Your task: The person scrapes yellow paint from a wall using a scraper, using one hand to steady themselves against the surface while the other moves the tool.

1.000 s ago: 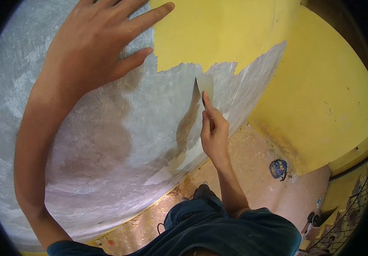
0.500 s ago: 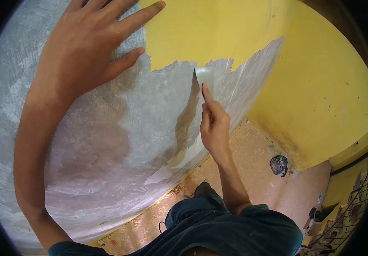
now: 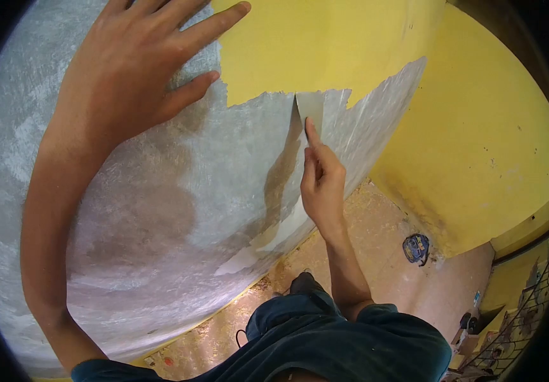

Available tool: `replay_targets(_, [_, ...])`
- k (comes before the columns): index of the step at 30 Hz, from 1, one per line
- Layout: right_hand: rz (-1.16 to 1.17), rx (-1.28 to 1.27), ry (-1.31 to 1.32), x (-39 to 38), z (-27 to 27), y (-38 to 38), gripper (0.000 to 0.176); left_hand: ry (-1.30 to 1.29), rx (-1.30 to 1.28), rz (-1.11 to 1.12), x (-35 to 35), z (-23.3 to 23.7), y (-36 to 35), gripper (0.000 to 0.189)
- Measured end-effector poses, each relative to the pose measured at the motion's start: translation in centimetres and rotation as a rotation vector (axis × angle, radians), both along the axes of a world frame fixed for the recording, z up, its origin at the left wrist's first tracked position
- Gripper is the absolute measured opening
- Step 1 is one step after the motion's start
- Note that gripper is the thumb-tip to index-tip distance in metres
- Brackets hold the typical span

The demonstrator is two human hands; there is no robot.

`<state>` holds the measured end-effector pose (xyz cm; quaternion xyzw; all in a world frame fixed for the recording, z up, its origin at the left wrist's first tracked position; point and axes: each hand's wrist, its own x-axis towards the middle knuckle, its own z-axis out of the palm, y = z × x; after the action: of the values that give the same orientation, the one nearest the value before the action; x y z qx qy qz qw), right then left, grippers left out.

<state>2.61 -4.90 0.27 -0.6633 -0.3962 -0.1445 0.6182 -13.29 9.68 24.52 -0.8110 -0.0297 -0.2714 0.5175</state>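
My left hand rests on the wall with its fingers spread, partly over bare grey plaster and partly over the yellow paint. Lower and to the right, my right hand grips a flat metal scraper, its index finger stretched along the blade. The blade's top edge lies at the jagged lower border of the yellow paint. The scraper's handle is hidden in my hand. A dark shadow runs down the plaster from the blade.
Another yellow wall stands to the right, stained near its foot. On the dusty floor lies a blue bag-like item. A metal grille and a box are at the lower right.
The scraper and my right hand have shifted slightly; the blade's edge is now a little higher, at the paint border. My left hand stays spread on the wall.
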Motion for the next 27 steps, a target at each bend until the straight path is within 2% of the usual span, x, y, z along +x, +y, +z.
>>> replay_targets(9, [0.009,0.033,-0.040,0.2,-0.9,0.2,0.058,-0.004,0.030,-0.036,0.1,0.0,0.9,0.072])
replay_targets(11, [0.046,-0.023,0.041,-0.6,-1.4,-0.2,0.058,-0.001,0.062,-0.043,0.0,0.0,1.2,0.072])
replay_targets(15, [0.004,0.012,-0.022,0.5,0.3,0.1,0.057,0.002,0.079,-0.047,0.0,-0.2,0.8,0.072])
replay_targets(18, [0.010,0.034,-0.065,0.2,0.3,0.0,0.056,-0.012,0.145,0.037,0.1,-0.1,0.9,0.072])
replay_targets(20, [0.011,-0.059,0.028,-0.5,-0.1,-0.1,0.056,-0.012,0.038,-0.037,0.0,-0.2,0.3,0.071])
replay_targets(23, [0.039,0.048,0.006,0.7,0.2,0.6,0.056,-0.002,0.052,-0.074,0.0,0.0,1.4,0.071])
replay_targets(27, [0.026,-0.013,-0.012,-0.3,-0.5,-0.1,0.056,0.008,0.006,-0.077,0.0,0.1,1.2,0.071])
